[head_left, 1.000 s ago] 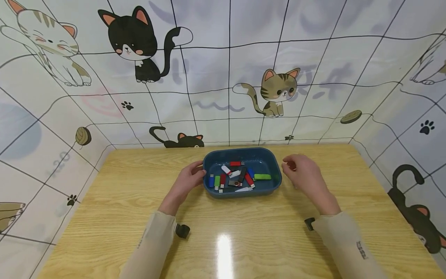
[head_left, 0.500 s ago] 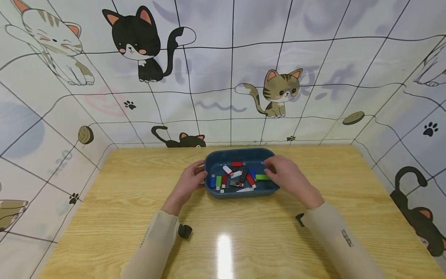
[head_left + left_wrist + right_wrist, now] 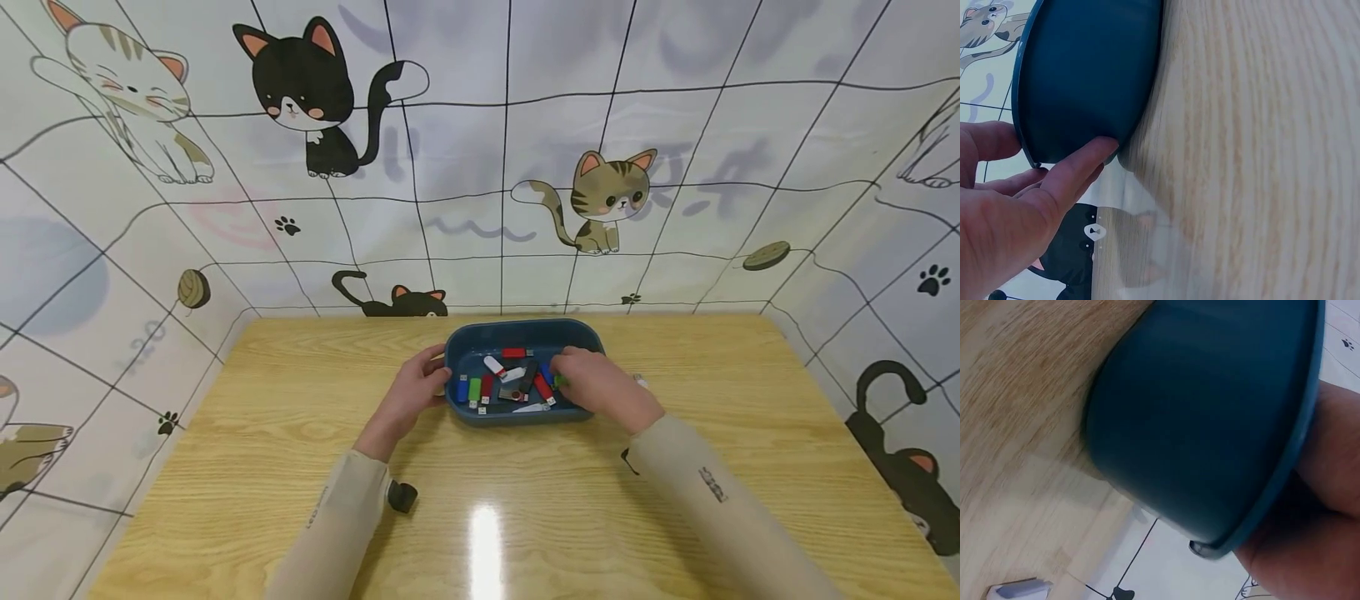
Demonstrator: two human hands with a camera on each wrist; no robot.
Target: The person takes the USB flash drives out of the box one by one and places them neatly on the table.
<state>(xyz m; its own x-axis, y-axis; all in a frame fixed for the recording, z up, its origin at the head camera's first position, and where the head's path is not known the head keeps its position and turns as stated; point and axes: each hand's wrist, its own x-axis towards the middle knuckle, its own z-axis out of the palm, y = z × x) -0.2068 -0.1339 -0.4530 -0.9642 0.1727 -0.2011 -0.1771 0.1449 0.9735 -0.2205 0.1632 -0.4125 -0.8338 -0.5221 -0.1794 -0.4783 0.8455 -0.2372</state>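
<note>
A dark blue plastic basin [image 3: 480,421] holds several USB sticks, among them a red USB stick [image 3: 513,353], a white USB stick [image 3: 493,365] and another red USB stick [image 3: 544,389]. My left hand [image 3: 408,387] rests against the basin's left end, its thumb and fingers extended along rim and wall in the left wrist view. Over the right rim, my right hand [image 3: 600,385] reaches into the basin with bent fingers. Its fingertips are beside a blue USB stick [image 3: 547,373] and a mostly covered green one; whether they pinch either, I cannot tell.
The basin stands near the back of a light wooden table [image 3: 420,517]. A small white and grey object [image 3: 1019,589] lies on the table right of the basin, partly behind my right wrist. A cat-print cloth [image 3: 465,167] rises behind and at both sides.
My right hand has moved left from beside the basin, over its right rim, and down among the USB sticks. The small white object on the table has come into sight. My left hand stays at the basin.
</note>
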